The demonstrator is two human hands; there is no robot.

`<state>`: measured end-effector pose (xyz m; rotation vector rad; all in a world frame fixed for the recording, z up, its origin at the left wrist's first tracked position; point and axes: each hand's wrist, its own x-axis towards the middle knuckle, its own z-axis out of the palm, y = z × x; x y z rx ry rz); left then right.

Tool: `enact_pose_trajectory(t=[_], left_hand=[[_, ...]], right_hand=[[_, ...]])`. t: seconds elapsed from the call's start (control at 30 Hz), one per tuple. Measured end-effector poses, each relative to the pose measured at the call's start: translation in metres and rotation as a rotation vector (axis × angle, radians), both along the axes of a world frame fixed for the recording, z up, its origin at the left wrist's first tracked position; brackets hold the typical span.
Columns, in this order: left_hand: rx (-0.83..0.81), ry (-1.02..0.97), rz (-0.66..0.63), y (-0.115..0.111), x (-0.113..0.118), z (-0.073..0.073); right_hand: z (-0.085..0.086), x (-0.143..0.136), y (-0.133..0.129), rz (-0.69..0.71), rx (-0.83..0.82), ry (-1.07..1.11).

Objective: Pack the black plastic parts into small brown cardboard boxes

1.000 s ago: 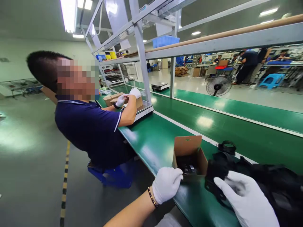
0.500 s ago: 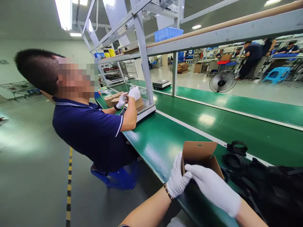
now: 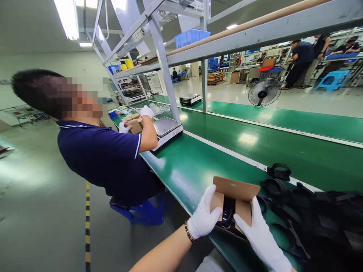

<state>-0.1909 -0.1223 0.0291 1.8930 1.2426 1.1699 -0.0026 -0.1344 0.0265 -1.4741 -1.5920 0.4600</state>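
A brown cardboard box (image 3: 236, 187) is held between my two white-gloved hands at the near edge of the green bench. Its long lid stands up, while its side flaps are folded inward with a gap between them. Through that gap shows a shiny black item (image 3: 227, 212), whose kind I cannot make out. My left hand (image 3: 205, 212) grips the box's left side, thumb over the flap. On the right side, my right hand (image 3: 256, 230) wraps the wall, its thumb pressing the other flap. Beside it lies a pile of black ring-shaped plastic parts (image 3: 320, 215).
A co-worker (image 3: 96, 147) in a navy shirt sits to the left, gloved hands on small cardboard boxes beside a scale (image 3: 167, 127). A metal shelf frame (image 3: 163, 68) rises from the green bench (image 3: 190, 162). A fan (image 3: 262, 92) stands beyond.
My right hand has moved from the box's front to its right side. The side flaps are now folded in. The co-worker's hands have moved left, off the scale, with a box.
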Motion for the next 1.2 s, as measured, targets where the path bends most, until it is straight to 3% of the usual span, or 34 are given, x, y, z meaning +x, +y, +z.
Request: enact_pose_trajectory(t=[0.07,0.17,0.33,0.4,0.5,0.7,0.83,0.97,1.1,1.2], left_hand=[[0.193,-0.001,0.069,0.000,-0.005,-0.009],[0.440,0.125,-0.073,0.004,-0.015,-0.005],[0.369,0.377,-0.397,0.011,-0.023,0.035],[0.337,0.424,-0.435,0.012,-0.023,0.046],[0.308,0.483,-0.453,0.014,-0.022,0.051],[0.340,0.427,-0.403,0.021,-0.026,0.045],[0.332,0.442,-0.418,0.015,-0.027,0.039],[0.279,0.347,-0.327,0.007,-0.022,0.018],[0.146,0.098,-0.222,0.002,-0.015,-0.008],[0.024,0.017,-0.191,0.001,-0.013,-0.015]], right_hand=[[0.000,0.012,0.002,0.130,0.259,-0.065],[0.006,0.029,0.001,0.357,0.552,-0.270],[0.024,0.040,-0.009,0.448,0.534,-0.645],[0.027,0.040,-0.011,0.441,0.508,-0.685],[0.025,0.039,-0.012,0.402,0.504,-0.660],[0.017,0.038,-0.008,0.423,0.532,-0.447],[0.017,0.035,-0.011,0.446,0.573,-0.519],[0.019,0.030,-0.018,0.399,0.646,-0.596],[0.017,0.017,-0.026,0.485,0.770,-0.575],[0.015,0.006,-0.028,0.389,0.764,-0.550]])
